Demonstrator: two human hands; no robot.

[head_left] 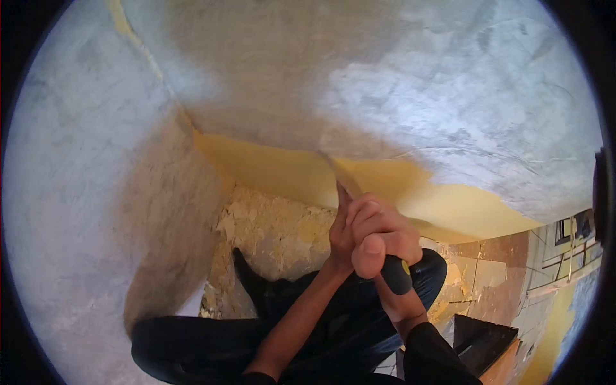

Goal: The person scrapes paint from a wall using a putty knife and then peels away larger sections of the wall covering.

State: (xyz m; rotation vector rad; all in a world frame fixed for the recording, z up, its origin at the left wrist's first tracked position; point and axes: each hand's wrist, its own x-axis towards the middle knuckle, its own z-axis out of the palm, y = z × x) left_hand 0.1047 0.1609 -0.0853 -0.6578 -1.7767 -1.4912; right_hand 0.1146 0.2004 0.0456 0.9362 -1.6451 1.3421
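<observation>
Both hands meet in front of the chest, stacked in one tight two-handed grip. The left hand (351, 228) comes up on a bare forearm, its index finger stretched forward and the other fingers (378, 221) curled. The right hand (391, 247), from a dark sleeve, is clenched with the thumb on top.

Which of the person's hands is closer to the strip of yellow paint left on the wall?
Left. The left hand grips the scraper higher up, nearest the yellow paint; the right hand holds the black handle lower, farther back.
</observation>
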